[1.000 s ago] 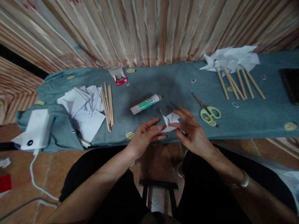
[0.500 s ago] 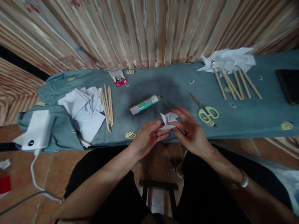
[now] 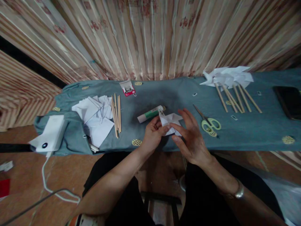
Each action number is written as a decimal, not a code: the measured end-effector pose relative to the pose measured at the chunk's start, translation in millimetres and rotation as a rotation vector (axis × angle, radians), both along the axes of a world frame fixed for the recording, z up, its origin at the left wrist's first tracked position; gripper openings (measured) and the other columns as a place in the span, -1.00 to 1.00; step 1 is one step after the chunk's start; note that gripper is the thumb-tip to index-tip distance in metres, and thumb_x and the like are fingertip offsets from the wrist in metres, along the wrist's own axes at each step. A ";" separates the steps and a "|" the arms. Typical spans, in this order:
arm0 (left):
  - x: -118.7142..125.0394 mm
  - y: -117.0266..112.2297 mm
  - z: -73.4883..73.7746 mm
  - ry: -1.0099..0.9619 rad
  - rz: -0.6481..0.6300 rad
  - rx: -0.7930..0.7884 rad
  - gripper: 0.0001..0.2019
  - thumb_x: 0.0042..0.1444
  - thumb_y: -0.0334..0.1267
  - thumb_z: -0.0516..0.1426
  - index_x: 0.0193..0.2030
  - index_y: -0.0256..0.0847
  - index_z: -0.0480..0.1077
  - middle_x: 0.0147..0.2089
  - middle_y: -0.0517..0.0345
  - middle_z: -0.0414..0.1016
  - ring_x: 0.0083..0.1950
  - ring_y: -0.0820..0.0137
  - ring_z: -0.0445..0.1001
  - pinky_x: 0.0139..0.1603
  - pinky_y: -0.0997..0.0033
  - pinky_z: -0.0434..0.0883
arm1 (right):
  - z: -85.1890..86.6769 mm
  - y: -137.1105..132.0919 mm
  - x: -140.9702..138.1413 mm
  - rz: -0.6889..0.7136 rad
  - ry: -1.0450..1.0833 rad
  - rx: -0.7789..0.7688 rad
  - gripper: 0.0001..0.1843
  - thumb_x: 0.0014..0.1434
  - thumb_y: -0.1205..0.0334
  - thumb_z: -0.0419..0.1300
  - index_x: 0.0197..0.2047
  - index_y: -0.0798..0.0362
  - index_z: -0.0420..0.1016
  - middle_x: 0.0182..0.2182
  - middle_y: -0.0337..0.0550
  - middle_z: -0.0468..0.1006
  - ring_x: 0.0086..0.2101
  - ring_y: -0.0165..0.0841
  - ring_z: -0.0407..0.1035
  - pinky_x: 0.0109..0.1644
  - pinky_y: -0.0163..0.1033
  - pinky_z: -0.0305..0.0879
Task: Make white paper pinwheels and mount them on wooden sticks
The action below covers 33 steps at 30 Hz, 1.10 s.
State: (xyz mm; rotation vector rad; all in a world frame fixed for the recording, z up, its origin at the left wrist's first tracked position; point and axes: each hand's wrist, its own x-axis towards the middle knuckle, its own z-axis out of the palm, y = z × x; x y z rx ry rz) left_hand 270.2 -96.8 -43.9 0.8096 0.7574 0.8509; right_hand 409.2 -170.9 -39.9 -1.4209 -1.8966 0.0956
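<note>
A small folded white paper piece [image 3: 171, 121] is held over the near edge of the blue-grey cloth-covered table [image 3: 246, 131]. My left hand [image 3: 152, 134] pinches its left side with curled fingers. My right hand [image 3: 191, 138] grips its right side, thumb and fingers pressed on the paper. A glue stick with a green label [image 3: 150, 114] lies just behind the paper. Green-handled scissors [image 3: 208, 121] lie to the right of my right hand.
A heap of white paper squares [image 3: 95, 116] and several wooden sticks [image 3: 117, 114] lie at the left. Finished white pinwheels on sticks [image 3: 229, 83] rest at the back right. A small red box of pins [image 3: 128, 88], a dark phone [image 3: 289, 102] and a white box [image 3: 50, 133] are also there.
The view has tilted so the table sits lower in the picture. My left hand has closed onto the paper piece, and both hands have drawn it slightly toward the glue stick.
</note>
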 end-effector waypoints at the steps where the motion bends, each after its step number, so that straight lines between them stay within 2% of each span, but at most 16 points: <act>1: 1.2 1.8 -2.2 -0.012 0.009 0.012 -0.59 -0.17 -0.30 0.37 -0.13 -0.24 0.44 -0.24 0.17 0.60 -0.25 0.42 0.52 -0.13 0.41 0.40 | 1.1 1.4 0.3 -0.006 0.017 -0.001 -0.61 0.34 0.12 0.01 0.21 -0.09 0.29 0.41 -0.10 -0.03 0.38 -0.03 -0.17 0.37 0.24 -0.02; 8: 5.7 7.8 -4.9 -0.050 0.051 0.035 -0.63 -0.20 -0.32 0.36 -0.18 -0.24 0.45 -0.26 0.17 0.60 -0.27 0.41 0.51 -0.14 0.40 0.42 | 8.8 4.9 -1.7 -0.034 0.083 -0.012 -0.63 0.34 0.12 -0.01 0.17 -0.13 0.37 0.40 -0.19 0.02 0.38 -0.04 -0.13 0.40 0.20 -0.08; 13: 8.0 13.1 -3.2 -0.001 0.061 0.035 -0.63 -0.19 -0.31 0.34 -0.17 -0.23 0.45 -0.26 0.16 0.60 -0.26 0.38 0.52 -0.14 0.37 0.42 | 15.2 5.3 1.9 -0.086 0.173 -0.032 -0.61 0.32 0.09 0.03 0.16 -0.08 0.41 0.38 -0.12 0.11 0.37 -0.06 -0.06 0.37 0.23 -0.03; 16: 10.6 18.1 -2.8 0.013 0.088 0.060 -0.61 -0.21 -0.34 0.33 -0.16 -0.23 0.46 -0.25 0.16 0.60 -0.24 0.38 0.52 -0.13 0.37 0.42 | 12.8 10.1 8.4 -0.240 0.432 -0.091 -0.56 0.27 0.06 0.11 0.20 -0.05 0.37 0.33 -0.02 0.23 0.31 -0.10 0.11 0.32 0.19 0.10; 19: 13.8 21.3 -2.8 0.031 0.104 0.095 -0.61 -0.23 -0.36 0.33 -0.16 -0.23 0.46 -0.24 0.17 0.60 -0.23 0.38 0.52 -0.12 0.39 0.42 | 4.8 18.9 14.5 -0.364 0.899 -0.205 -0.46 0.12 0.03 0.28 0.15 -0.04 0.40 0.17 -0.01 0.45 0.15 -0.14 0.35 0.22 0.07 0.28; 21: 16.2 21.6 -3.3 0.056 0.087 0.111 -0.62 -0.22 -0.35 0.33 -0.17 -0.23 0.46 -0.25 0.17 0.60 -0.24 0.38 0.52 -0.13 0.40 0.42 | 0.7 25.1 15.8 -0.369 1.189 -0.318 -0.46 -0.01 0.04 0.38 0.05 -0.04 0.47 -0.05 -0.10 0.60 -0.01 -0.19 0.48 0.13 -0.04 0.37; 23: 18.6 21.2 -4.3 0.079 0.058 0.125 -0.62 -0.20 -0.34 0.32 -0.16 -0.23 0.45 -0.26 0.16 0.60 -0.25 0.37 0.52 -0.16 0.41 0.42 | 0.2 30.2 14.4 -0.331 1.382 -0.440 -0.49 -0.13 0.07 0.44 -0.07 -0.02 0.53 -0.22 -0.16 0.65 -0.15 -0.23 0.54 -0.01 -0.13 0.45; 27: 22.5 20.9 -6.5 0.140 0.012 0.155 -0.59 -0.18 -0.32 0.30 -0.11 -0.23 0.43 -0.27 0.15 0.60 -0.26 0.36 0.53 -0.21 0.41 0.43 | 6.3 36.4 8.8 -0.278 1.541 -0.563 -0.53 -0.26 0.19 0.49 -0.21 0.01 0.56 -0.33 -0.20 0.66 -0.30 -0.26 0.56 -0.23 -0.24 0.47; 33: 24.9 21.1 -7.7 0.193 -0.019 0.211 -0.58 -0.13 -0.32 0.29 -0.05 -0.25 0.42 -0.22 0.11 0.60 -0.23 0.33 0.55 -0.20 0.39 0.45 | 4.2 40.2 10.8 -0.231 1.514 -0.560 -0.57 -0.28 0.25 0.50 -0.26 0.00 0.54 -0.37 -0.25 0.66 -0.32 -0.29 0.56 -0.19 -0.24 0.45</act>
